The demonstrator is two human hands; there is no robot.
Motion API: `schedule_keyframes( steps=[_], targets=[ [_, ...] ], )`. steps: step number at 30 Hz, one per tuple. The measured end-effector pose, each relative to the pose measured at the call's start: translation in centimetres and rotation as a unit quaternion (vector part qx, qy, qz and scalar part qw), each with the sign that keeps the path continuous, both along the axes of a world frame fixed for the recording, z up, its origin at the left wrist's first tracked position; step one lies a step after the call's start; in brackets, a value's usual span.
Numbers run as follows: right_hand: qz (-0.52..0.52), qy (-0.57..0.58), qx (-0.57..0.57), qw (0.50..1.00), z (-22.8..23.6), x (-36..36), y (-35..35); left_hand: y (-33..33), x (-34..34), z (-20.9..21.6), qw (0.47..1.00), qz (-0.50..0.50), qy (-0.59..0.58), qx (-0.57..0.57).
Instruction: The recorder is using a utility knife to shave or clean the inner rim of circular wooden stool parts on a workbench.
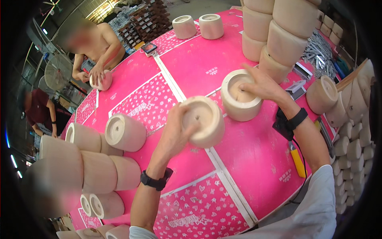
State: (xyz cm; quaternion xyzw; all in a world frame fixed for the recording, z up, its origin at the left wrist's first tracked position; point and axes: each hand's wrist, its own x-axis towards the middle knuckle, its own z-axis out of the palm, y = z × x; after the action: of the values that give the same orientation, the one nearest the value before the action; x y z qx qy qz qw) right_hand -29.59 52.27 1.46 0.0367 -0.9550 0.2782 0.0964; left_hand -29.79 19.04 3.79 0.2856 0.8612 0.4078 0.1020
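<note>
My left hand (pixel 172 133) grips a pale round wooden block (pixel 213 129) by its rim, the thumb reaching over its hollowed face. That face is turned up and has a small hole in the middle. Close beside it on the right is a second hollowed wooden block (pixel 243 110). My right hand (pixel 266 85) is closed on its rim, with the thumb inside the hollow and the fingers behind the far edge. Whether either block touches the table cannot be made out.
Stacked wooden blocks rise at the right (pixel 288 38) and left (pixel 99 171) of the pink table (pixel 191 71). Metal pieces (pixel 318 51) lie at far right, a yellow-handled tool (pixel 297 163) near my right forearm. Across the table, a person's hands hold another block (pixel 102 81).
</note>
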Motion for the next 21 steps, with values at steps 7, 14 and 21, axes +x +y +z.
schedule_keyframes(
  steps=[7, 14, 21],
  targets=[
    [-0.09, -0.113, -0.208, 0.967, -0.1, 3.2, 0.1, 0.0, -0.6, -2.7, 0.993, 0.109, 0.028, 0.041],
    [-0.101, -0.143, -0.168, 0.97, 0.6, 11.2, -8.5, -6.7, 7.4, -1.9, 0.982, 0.142, 0.112, -0.055],
    [0.035, -0.086, -0.084, 0.992, -0.7, 18.1, -18.0, -16.7, 19.7, -1.1, 0.971, 0.222, 0.077, -0.05]
  ],
)
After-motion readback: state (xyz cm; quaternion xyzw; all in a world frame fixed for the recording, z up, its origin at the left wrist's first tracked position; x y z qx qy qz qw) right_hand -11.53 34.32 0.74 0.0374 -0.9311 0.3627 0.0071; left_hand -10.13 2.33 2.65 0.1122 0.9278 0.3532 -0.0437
